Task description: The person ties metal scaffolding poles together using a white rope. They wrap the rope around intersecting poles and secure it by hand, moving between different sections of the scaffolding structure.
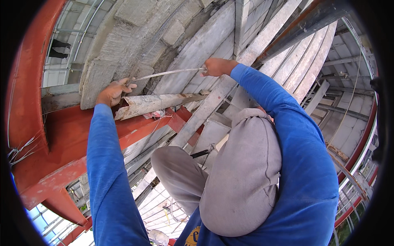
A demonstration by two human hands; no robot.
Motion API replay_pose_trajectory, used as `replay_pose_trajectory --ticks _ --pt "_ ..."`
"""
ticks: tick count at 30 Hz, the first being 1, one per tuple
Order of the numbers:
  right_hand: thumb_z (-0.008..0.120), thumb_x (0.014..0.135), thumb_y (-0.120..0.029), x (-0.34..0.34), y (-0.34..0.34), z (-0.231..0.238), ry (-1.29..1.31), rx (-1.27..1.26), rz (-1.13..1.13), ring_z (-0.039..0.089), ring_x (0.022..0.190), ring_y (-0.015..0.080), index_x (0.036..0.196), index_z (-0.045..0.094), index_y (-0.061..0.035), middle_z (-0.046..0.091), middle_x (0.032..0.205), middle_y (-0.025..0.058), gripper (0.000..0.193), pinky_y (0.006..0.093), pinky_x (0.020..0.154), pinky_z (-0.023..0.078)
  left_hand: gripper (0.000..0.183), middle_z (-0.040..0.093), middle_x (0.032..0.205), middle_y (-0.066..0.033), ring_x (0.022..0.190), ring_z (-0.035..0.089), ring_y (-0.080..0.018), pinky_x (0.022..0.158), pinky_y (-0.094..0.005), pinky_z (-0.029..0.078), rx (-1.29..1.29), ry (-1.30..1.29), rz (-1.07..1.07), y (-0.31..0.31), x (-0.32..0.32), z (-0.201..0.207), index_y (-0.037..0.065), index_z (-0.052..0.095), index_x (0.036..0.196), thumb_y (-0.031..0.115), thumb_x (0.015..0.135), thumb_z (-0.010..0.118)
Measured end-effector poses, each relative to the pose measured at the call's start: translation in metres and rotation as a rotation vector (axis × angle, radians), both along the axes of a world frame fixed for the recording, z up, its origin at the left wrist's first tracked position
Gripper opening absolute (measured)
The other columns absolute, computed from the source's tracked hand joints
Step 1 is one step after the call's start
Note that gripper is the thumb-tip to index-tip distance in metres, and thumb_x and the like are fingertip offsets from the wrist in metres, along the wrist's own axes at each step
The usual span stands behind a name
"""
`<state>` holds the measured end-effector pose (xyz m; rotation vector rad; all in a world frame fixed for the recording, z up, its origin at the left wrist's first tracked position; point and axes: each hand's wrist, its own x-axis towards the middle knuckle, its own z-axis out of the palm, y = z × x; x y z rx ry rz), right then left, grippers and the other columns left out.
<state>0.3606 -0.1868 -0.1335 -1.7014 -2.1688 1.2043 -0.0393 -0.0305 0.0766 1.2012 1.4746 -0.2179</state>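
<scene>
A thin, pale, slightly bowed strip (170, 72) runs between my hands, in front of a rough grey concrete wall (119, 53). I cannot make out whether it is a tape, a cord or a rod. At its left end my left hand (114, 92) is closed, with the fingertips pinched against the concrete edge. My right hand (217, 67) grips the other end, higher and to the right, beside grey boards. Just below the strip lies a worn, rust-stained metal channel (152, 104), its open end close to my left wrist.
Red steel beams (74, 139) run along the left and under the channel. A dark pipe (301, 30) slants across the upper right, beside long pale planks (308, 61). My bent knees (246, 172) fill the middle. Loose wires (20, 152) stick out at the far left.
</scene>
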Motion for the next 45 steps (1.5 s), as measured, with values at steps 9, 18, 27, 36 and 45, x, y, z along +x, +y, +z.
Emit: replay_pose_trajectory --ticks 9,18,27,36,45 --pt "0.076 0.095 -0.051 -0.034 -0.072 0.019 0.402 -0.712 0.025 0.052 0.049 0.0165 0.078 0.057 -0.0066 0.053 0.063 0.0023 0.052 0.0335 0.042 0.038 0.058 0.064 0.142 -0.0173 0.134 0.054 -0.0263 0.115 -0.0379 0.046 -0.044 0.017 -0.058 -0.001 0.0 -0.003 0.004 0.053 0.151 -0.007 0.094 0.056" --pt "0.075 0.097 -0.048 -0.042 -0.107 0.049 0.78 -1.14 0.215 0.036 0.042 0.0076 0.077 0.05 -0.0147 0.04 0.057 -0.0055 0.047 0.0279 0.038 0.027 0.043 0.065 0.139 -0.0161 0.126 0.059 -0.0259 0.112 -0.0387 0.052 -0.07 0.022 0.03 -0.003 0.008 0.002 0.003 0.058 0.144 -0.001 0.101 0.054" --pt "0.078 0.094 -0.051 -0.056 -0.113 0.032 0.46 -0.724 -0.038 0.05 0.053 0.0158 0.117 0.053 0.0027 0.055 0.077 0.0064 0.064 0.0338 0.042 0.038 0.032 0.067 0.129 -0.0134 0.123 0.06 -0.0247 0.103 -0.0404 0.055 0.064 0.173 -0.208 0.01 -0.013 -0.015 0.004 0.061 0.138 0.012 0.107 0.058" --pt "0.077 0.096 -0.049 -0.049 -0.101 0.027 0.784 -1.115 0.13 0.038 0.042 0.0061 0.082 0.053 -0.0141 0.04 0.056 -0.0074 0.045 0.0262 0.038 0.029 0.028 0.066 0.118 -0.0106 0.112 0.06 -0.0223 0.098 -0.0362 0.051 0.117 0.178 -0.252 0.001 -0.005 -0.019 0.003 0.062 0.132 0.004 0.103 0.059" --pt "0.075 0.096 -0.053 -0.059 -0.117 0.03 0.671 -0.829 0.025 0.049 0.048 0.0155 0.075 0.058 -0.0081 0.049 0.061 -0.001 0.052 0.0336 0.043 0.04 0.041 0.068 0.106 -0.0113 0.099 0.063 -0.0229 0.092 -0.0358 0.051 0.101 0.228 -0.291 -0.001 -0.003 -0.014 0.001 0.06 0.134 -0.001 0.093 0.06"
